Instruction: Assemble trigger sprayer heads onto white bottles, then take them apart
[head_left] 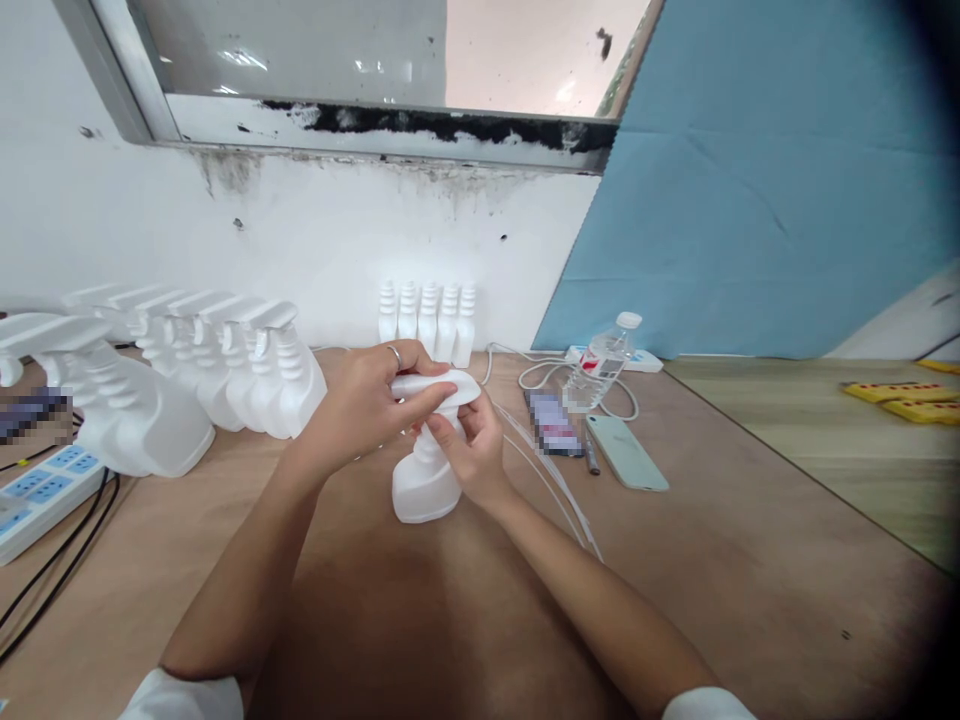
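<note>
A white plastic spray bottle stands on the brown table in front of me. My left hand, with a ring on one finger, is closed over the bottle's white trigger head from the left. My right hand grips the bottle's neck from the right, fingers wrapped round it. Thin clear tubes lie on the table just right of my right wrist.
A row of finished white spray bottles lines the left side by the wall. Several bare bottles stand at the back. A power strip with black cables lies far left. A water bottle, phone and pen lie right.
</note>
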